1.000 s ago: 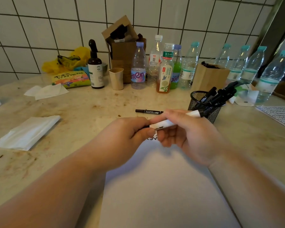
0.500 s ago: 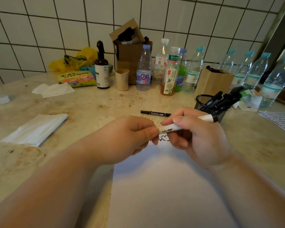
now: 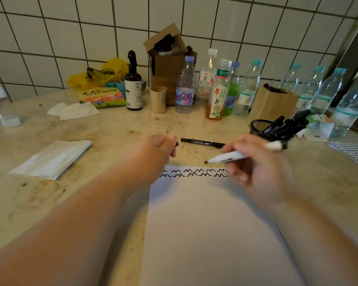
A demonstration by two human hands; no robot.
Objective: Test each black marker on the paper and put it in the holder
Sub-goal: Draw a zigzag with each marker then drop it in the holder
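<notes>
Nearest the viewer lies one white paper sheet, bare except for two rows of black zigzag test marks along its far edge; seven squiggles per row, as far as blur allows.

Above that edge, the right hand grips one white-barrelled marker, fingers curled round the barrel, bare black tip pointing left and hanging just above the marks, not touching the paper. The left hand, well apart to the left, pinches a small black cap between curled fingertips.

Judgement: the uncapping step is complete; the test stroke is in hand. The next move calls for lowering the tip onto bare paper below or beside the existing rows, then recapping.

Just beyond the hands, one slim black marker lies capped on the counter, apparently untested. Far right, one black mesh holder stands holding roughly five black markers; the exact count is uncertain as they overlap
</notes>
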